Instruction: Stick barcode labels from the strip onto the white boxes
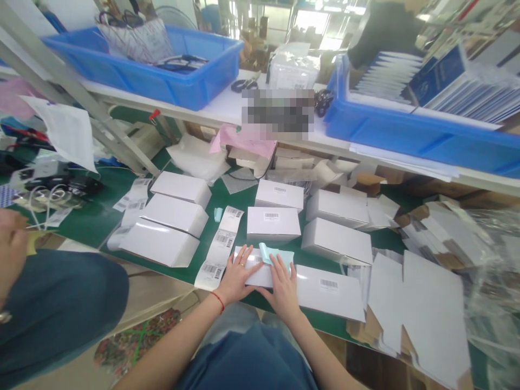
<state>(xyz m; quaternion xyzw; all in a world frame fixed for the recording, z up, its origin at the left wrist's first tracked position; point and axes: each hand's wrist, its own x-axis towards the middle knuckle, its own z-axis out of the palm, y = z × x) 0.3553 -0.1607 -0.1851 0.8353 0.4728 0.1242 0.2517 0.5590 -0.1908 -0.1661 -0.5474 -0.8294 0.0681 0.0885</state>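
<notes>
A white box [260,277] lies on the green table right in front of me, with both hands on it. My left hand [239,275] rests on its left part, fingers spread, beside a partly covered barcode label. On the right part lies my right hand [283,281], fingers stretched out. A light-blue curled strip of paper [266,253] lies on the box, partly under the right fingertips. To the left, a strip of barcode labels [221,244] runs up the table. Another white box [273,223] with a barcode label stands just behind. A long labelled box [330,290] is at the right.
Several white boxes [160,241] stand at left, more [337,238] at right. Flattened cartons [430,309] lie at far right. Blue bins [179,84] sit on the shelf above. A co-worker's hand [12,244] is at the left edge.
</notes>
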